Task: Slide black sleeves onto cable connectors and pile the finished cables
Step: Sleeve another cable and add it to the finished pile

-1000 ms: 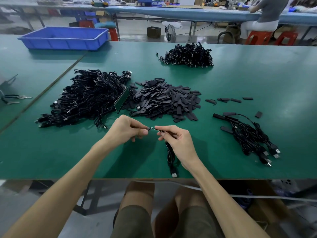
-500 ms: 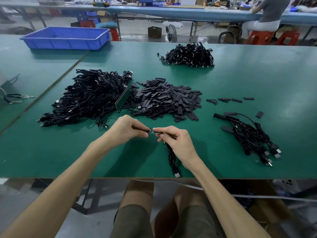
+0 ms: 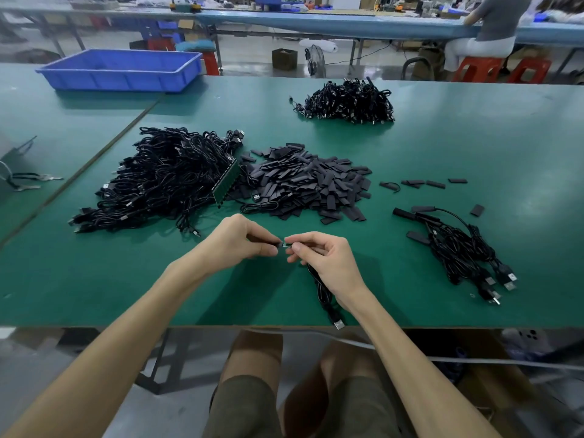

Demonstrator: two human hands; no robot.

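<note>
My left hand pinches a small black sleeve near the table's front edge. Facing it, my right hand pinches the connector end of a black cable; the two parts meet between my fingertips. The cable's loops hang under my right palm, and its USB plug lies at the table edge. A heap of loose black sleeves lies just beyond my hands. Left of it is a big tangle of black cables. A small pile of sleeved cables lies to the right.
The green table holds another cable heap at the back and a few stray sleeves right of centre. A green circuit strip leans against the tangle. A blue bin stands far left. A seated person works behind.
My hands have drawn closer together, so the gap between sleeve and connector has closed. The cable under my right hand has barely shifted.
</note>
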